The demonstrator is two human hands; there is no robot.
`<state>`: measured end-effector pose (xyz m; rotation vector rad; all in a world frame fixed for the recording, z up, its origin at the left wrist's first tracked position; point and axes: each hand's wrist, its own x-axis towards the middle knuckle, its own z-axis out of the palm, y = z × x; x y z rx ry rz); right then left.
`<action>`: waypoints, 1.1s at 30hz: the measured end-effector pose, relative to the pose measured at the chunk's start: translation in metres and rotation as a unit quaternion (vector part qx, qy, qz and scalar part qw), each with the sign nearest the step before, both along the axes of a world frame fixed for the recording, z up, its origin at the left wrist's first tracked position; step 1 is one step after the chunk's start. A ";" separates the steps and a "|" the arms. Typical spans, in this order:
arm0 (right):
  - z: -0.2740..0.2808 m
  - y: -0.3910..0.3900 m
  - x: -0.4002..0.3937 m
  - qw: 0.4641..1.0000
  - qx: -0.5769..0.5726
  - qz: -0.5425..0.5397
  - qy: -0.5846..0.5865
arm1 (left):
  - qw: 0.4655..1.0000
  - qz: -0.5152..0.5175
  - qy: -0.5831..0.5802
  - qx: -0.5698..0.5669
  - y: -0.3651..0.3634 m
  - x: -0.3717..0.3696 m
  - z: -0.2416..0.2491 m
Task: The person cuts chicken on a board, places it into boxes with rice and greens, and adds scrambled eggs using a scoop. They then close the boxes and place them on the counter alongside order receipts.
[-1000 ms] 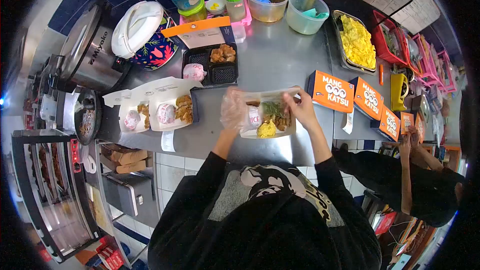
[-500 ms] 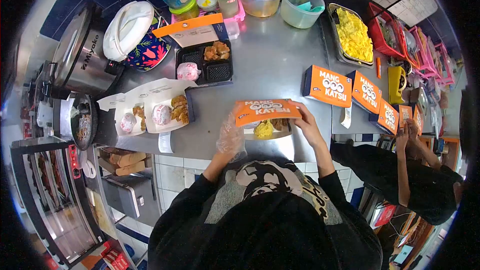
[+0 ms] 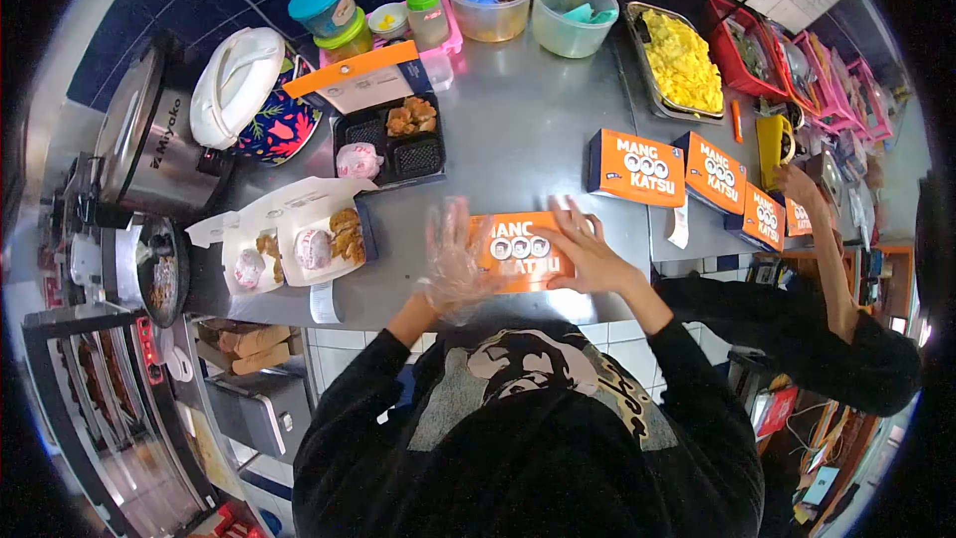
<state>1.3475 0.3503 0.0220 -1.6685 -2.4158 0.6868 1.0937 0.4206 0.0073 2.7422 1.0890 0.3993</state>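
An orange takeaway box [image 3: 520,261] lies closed on the steel counter in front of me, its lid facing up. My left hand [image 3: 456,264], in a clear plastic glove, rests along the box's left side with fingers stretched out. On the right part of the lid lies my right hand [image 3: 602,264], bare, its fingers spread. The food inside is hidden by the lid. To the left, an open white takeaway box [image 3: 244,229] holds wrapped balls and fried pieces. Behind it, an open black compartment box [image 3: 398,174] holds fried pieces and a wrapped ball.
Several closed orange boxes [image 3: 637,171] stand at the right, near a tray of yellow shredded food [image 3: 682,62]. A co-worker's arm [image 3: 822,229] reaches in there. Tubs [image 3: 573,25] line the back; a rice cooker [image 3: 149,134] stands at the left.
The lid, raised over yellow food before, is now down and the box closed. My hands have moved onto it with fingers spread. The co-worker's hand has moved up from the boxes.
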 end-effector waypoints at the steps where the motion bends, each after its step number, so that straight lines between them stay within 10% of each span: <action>1: 0.003 0.007 -0.001 1.000 -0.003 -0.006 -0.001 | 0.996 -0.085 0.029 -0.004 0.004 -0.002 0.009; 11: 0.012 0.027 0.000 0.994 -0.051 0.092 -0.009 | 0.945 -0.185 0.233 -0.135 0.031 0.016 0.027; 25: 0.004 0.011 -0.024 0.989 0.047 0.046 -0.136 | 0.970 -0.186 0.067 -0.144 0.018 0.015 -0.005; 33: 0.093 -0.043 0.149 0.936 0.160 -0.240 -0.201 | 0.958 -0.152 -0.234 -0.062 0.010 0.084 0.058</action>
